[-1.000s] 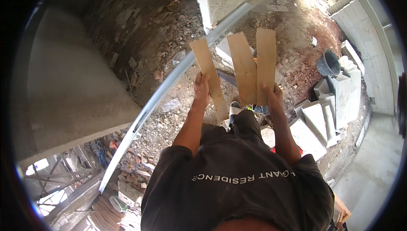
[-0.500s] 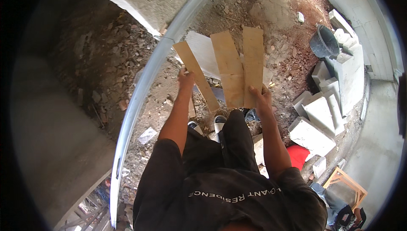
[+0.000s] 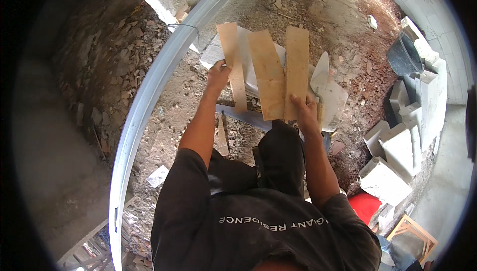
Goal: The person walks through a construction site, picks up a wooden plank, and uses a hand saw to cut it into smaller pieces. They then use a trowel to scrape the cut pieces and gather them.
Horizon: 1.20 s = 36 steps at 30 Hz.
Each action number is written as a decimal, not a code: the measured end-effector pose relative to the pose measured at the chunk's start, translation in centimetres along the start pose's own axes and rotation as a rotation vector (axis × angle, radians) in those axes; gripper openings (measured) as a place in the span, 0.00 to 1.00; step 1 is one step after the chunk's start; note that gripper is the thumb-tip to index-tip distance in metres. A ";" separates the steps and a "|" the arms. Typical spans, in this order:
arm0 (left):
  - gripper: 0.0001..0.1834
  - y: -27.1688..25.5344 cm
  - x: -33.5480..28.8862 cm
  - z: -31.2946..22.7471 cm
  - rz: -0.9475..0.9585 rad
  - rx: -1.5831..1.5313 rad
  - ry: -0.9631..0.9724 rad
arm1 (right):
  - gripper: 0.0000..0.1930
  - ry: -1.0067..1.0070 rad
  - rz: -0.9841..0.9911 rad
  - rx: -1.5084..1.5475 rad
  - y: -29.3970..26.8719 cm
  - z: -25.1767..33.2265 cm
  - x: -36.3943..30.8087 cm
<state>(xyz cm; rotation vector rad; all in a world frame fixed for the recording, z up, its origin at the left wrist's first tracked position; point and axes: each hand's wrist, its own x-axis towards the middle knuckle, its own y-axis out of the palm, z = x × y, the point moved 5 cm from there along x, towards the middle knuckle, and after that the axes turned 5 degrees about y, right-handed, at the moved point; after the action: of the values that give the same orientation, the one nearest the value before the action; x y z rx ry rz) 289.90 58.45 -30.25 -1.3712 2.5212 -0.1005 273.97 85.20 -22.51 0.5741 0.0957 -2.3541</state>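
Note:
My left hand (image 3: pixel 218 75) is closed around the left edge of a narrow, thin wooden board (image 3: pixel 234 57), which it holds nearly upright in the view. Two wider wooden boards fan out to the right of it. My right hand (image 3: pixel 306 113) grips the right-hand board (image 3: pixel 297 59) near its lower end, thumb on its face. The middle board (image 3: pixel 268 74) touches that board along its lower edge and seems held with it, though the fingers behind are hidden. Beneath the boards lies a pale flat slab (image 3: pixel 213 54) on the ground.
A long silver metal bar (image 3: pixel 149 87) crosses on the left, beside rubble (image 3: pixel 134 52). Past my right hand lies a pale pointed blade (image 3: pixel 321 69). White blocks (image 3: pixel 385 179), a dark bucket (image 3: pixel 405 57), a red item (image 3: pixel 365 206) and a wooden frame (image 3: pixel 412 236) stand at right.
The narrow board in my left hand has swung from slanted to nearly upright and nearer the middle board. My view has shifted, uncovering the pointed blade beside my right hand.

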 end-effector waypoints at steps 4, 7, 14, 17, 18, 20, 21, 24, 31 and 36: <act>0.22 -0.1 -1.7 0.0 -0.127 0.334 0.070 | 0.24 -0.005 0.051 0.031 1.0 -0.3 0.7; 0.21 0.5 -5.0 -2.4 -0.417 0.396 -0.035 | 0.22 -0.016 0.046 0.037 1.5 0.3 0.5; 0.16 8.9 -8.0 -1.5 0.050 -0.418 -0.040 | 0.18 -0.081 -0.068 -0.106 -0.2 -1.4 0.9; 0.15 7.9 -7.7 -0.2 -0.038 -0.484 -0.126 | 0.17 -0.143 -0.315 -0.207 -4.9 -0.3 -1.4; 0.15 7.6 -7.3 0.4 -0.055 -0.494 -0.149 | 0.17 -0.191 -0.368 -0.231 -7.9 -0.8 -1.6; 0.16 6.9 -6.6 1.2 -0.027 -0.368 -0.175 | 0.18 -0.215 -0.521 -0.292 -13.2 -1.5 -2.3; 0.16 6.9 -6.2 1.5 -0.008 -0.306 -0.187 | 0.18 -0.193 -0.544 -0.358 -16.0 -2.3 -2.1; 0.17 6.4 -5.6 3.1 -0.052 -0.265 -0.150 | 0.19 -0.114 -0.560 -0.510 -20.0 -3.9 -1.6; 0.18 5.9 -5.3 2.4 -0.154 -0.270 -0.122 | 0.20 -0.084 -0.581 -0.750 -21.4 -5.3 -0.8; 0.18 3.4 -4.5 2.2 -0.242 -0.072 -0.009 | 0.18 -0.491 -0.889 -0.875 -17.4 -0.6 -3.9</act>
<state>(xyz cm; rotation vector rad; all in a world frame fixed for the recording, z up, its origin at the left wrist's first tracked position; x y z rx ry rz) 289.99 64.20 -32.09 -1.6969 2.3619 -0.0511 265.37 100.88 -22.87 -0.5982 1.2863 -2.8064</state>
